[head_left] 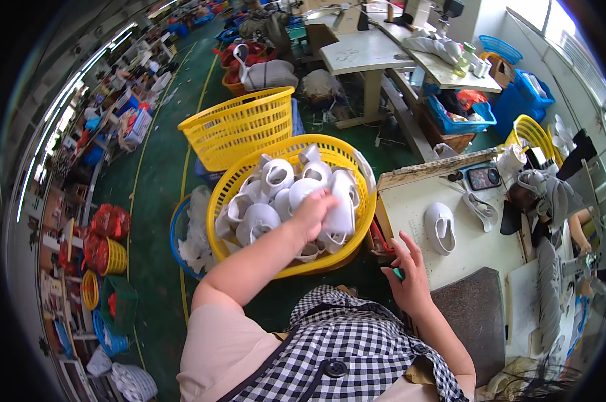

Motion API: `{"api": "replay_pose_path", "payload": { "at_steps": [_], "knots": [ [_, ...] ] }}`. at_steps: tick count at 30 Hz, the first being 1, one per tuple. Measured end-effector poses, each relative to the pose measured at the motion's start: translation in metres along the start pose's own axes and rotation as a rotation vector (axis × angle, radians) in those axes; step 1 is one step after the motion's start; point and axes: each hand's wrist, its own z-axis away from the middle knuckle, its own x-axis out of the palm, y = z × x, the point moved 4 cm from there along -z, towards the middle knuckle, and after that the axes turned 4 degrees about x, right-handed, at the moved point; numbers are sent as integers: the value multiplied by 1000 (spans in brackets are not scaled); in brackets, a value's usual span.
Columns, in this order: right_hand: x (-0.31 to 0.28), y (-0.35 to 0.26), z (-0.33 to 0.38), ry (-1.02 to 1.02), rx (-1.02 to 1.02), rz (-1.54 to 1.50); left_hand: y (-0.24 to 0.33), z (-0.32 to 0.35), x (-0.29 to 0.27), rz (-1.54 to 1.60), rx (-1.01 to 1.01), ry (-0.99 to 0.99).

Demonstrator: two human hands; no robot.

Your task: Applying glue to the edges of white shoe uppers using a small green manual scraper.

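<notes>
A round yellow plastic basket (pixel 224 194) in front of me is heaped with white shoe uppers (pixel 257 221). My left hand (pixel 314 213) reaches over the heap, its fingers closed on the edge of a white shoe upper (pixel 342 209) at the basket's right side. Beside the worktable's near left edge, my right hand (pixel 411 280) is raised with the fingers partly curled. A small green object (pixel 399 273) shows between its thumb and fingers; its kind is too hidden to tell. One white shoe upper (pixel 439 228) lies alone on the white worktable (pixel 410 194).
Behind the round basket stands another yellow basket (pixel 239 127). On the worktable are a phone (pixel 484 177), a strapped white upper (pixel 480 212) and a dark grey mat (pixel 470 315). A blue-rimmed container with clear plastic (pixel 194 234) sits left. A sewing machine stands far right.
</notes>
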Motion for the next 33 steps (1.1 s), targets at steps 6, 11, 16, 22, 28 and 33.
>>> {"api": "replay_pose_path", "payload": {
  "at_steps": [6,11,16,22,28,33],
  "knots": [
    [-12,42,30,-2,318,58,2,-163,-83,39,-35,172],
    [-29,75,64,119,483,136,-35,-226,-166,-120,46,327],
    [-49,116,66,102,645,303,-2,-187,-127,-394,-36,458],
    [-43,179,20,240,375,656,28,-167,-129,-503,95,406],
    [-49,151,25,513,662,-344,-7,-78,12,-688,584,-159],
    [-59,106,62,603,806,-997,-54,9,150,-1017,973,-620]
  ]
}}
